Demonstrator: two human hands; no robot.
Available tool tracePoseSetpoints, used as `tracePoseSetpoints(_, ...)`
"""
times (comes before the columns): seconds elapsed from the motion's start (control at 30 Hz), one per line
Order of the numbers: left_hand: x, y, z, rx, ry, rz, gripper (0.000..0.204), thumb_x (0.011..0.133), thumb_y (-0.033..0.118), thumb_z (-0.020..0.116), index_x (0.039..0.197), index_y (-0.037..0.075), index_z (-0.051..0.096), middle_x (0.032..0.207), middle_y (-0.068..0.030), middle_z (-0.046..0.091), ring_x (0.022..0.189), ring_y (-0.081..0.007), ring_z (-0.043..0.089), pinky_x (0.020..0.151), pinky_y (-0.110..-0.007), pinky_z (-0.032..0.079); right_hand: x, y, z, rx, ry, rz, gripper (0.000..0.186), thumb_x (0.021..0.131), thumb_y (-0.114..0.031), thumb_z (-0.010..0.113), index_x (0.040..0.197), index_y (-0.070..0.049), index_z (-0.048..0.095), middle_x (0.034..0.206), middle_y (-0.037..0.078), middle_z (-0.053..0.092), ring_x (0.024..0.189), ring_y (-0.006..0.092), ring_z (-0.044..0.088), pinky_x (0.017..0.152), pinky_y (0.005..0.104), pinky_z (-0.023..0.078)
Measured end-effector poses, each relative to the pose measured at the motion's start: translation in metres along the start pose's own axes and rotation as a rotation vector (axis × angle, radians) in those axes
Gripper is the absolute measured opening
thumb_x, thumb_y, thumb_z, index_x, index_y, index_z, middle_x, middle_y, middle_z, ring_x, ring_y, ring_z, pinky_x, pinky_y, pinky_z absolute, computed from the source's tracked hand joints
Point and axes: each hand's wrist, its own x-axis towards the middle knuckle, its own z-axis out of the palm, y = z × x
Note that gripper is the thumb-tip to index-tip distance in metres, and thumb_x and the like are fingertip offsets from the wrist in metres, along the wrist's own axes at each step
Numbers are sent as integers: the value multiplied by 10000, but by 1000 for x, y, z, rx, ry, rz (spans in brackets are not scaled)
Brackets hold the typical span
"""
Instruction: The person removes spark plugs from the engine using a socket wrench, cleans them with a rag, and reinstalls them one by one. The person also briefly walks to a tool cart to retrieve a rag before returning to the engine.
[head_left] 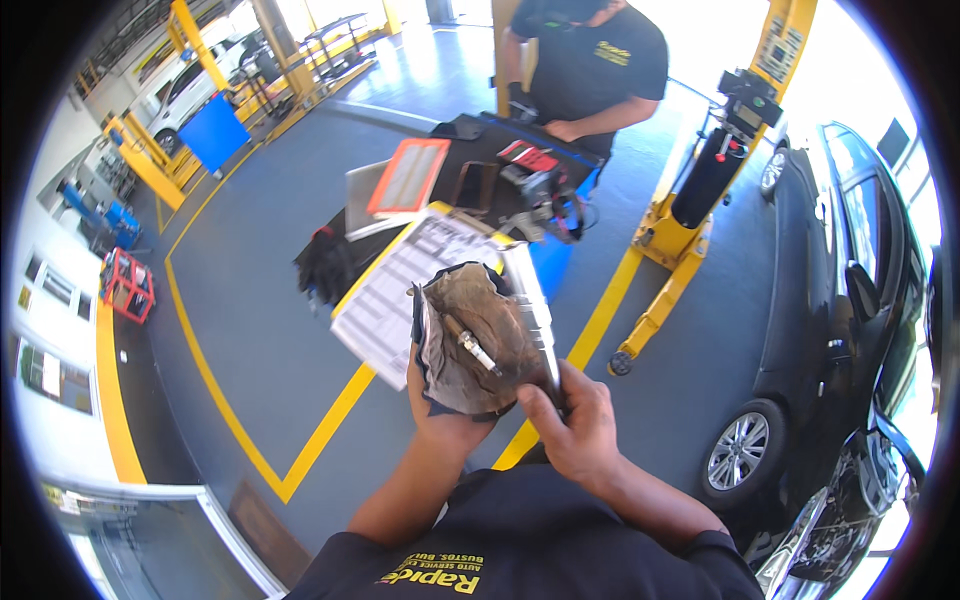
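Observation:
My left hand (447, 430) is closed around a crumpled, stained brown rag (500, 320) with dark edges, cupped from below; most of its fingers are hidden behind it. On the rag lies a spark plug (476, 350), its white and metal end pointing down to the right. Beside the rag, my right hand (583, 425) grips the lower end of a long, shiny metal tool (531, 295), jointed like a ratchet with an extension. The tool stands slanted along the rag's right edge, its far end over the table.
Ahead, a table holds a clipboard with printed sheets (385, 300), an orange-framed air filter (408, 176), a phone (475, 187) and tools. Another person (590, 70) stands behind it. A yellow lift post (672, 228) and dark car (800, 330) are right; a red cart (127, 285) is left.

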Motion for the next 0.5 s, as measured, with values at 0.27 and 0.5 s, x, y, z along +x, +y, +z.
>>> tracePoseSetpoints(0.27,146,-96,10,-245,-280,-38,631,995,547,464,1479,142,487,1462,-114,551,1352,-316,526,1149,-526,397,9,60,-161,-21,233,33,135,926,-121,669,888,5,638,585,4,507,539,66,447,520,284,373)
tracePoseSetpoints(0.5,276,-108,20,-254,-399,-6,662,987,561,461,1501,145,465,1470,-114,544,1349,-327,528,1135,-529,414,36,106,-229,77,328,192,143,925,-117,643,894,22,640,642,-2,555,594,63,469,552,252,366)
